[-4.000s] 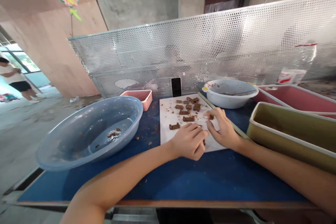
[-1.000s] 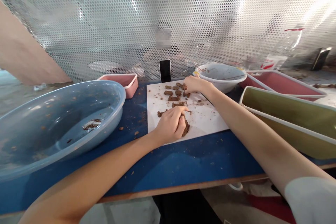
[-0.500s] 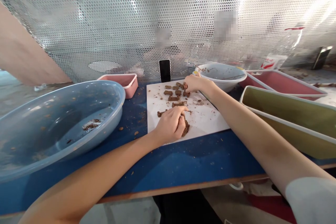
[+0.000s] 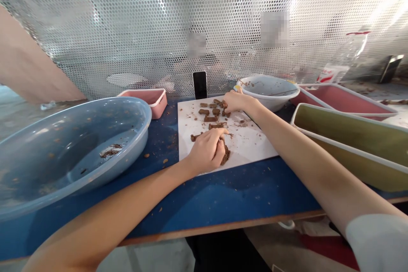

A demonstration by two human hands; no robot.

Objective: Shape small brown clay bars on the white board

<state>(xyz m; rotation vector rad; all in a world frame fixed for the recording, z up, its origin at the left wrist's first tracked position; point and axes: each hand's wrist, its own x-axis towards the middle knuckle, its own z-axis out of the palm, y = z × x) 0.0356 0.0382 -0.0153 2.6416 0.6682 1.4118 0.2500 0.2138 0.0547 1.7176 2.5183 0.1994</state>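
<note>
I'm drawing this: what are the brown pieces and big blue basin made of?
The brown pieces look like clay, maybe dough: dull and rough, with crumbs scattered around. The blue basin is probably plastic: smooth and shiny, with a rounded rim.

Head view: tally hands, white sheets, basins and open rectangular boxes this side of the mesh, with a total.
Hands: 2 (left hand, right hand)
White sheet: 1
Basins: 2 (blue basin, pale basin)
Boxes: 3 (small pink box, larger pink box, green box)
Total: 8
</note>
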